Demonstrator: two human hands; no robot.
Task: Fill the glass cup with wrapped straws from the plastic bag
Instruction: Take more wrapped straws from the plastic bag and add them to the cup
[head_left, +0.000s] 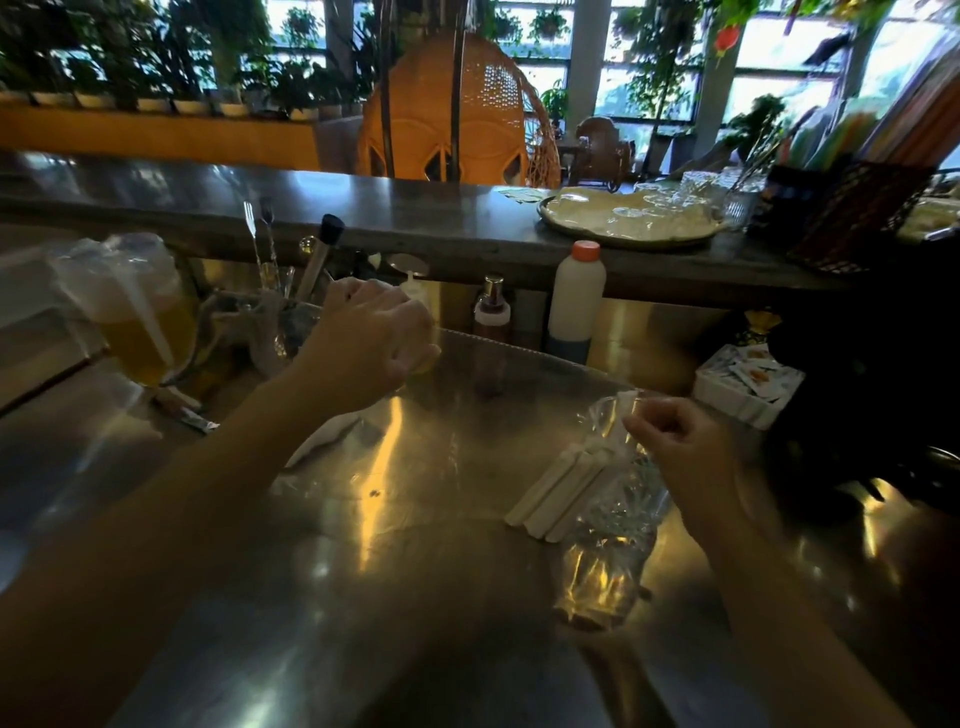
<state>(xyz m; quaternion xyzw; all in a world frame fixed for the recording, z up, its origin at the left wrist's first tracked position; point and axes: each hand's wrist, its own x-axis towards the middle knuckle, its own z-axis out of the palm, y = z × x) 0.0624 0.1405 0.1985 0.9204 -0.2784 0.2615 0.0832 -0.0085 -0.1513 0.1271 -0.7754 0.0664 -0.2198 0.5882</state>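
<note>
A clear plastic bag (608, 540) lies on the steel counter at the right. Several white wrapped straws (558, 491) lie in a bundle by the bag's upper part, their ends pointing to the lower left. My right hand (685, 447) pinches the bag's crumpled top edge. My left hand (363, 338) is stretched forward to the counter's far side, fingers curled around a clear glass cup (427, 356). Only a yellowish sliver of the cup shows past the fingers.
A pitcher of yellow liquid (135, 322) stands at the left, with a holder of bar tools (291, 306) beside it. A brown pump bottle (491, 312) and a white bottle (576, 296) stand under the raised counter (415, 218). A white box of sachets (748, 387) sits at the right.
</note>
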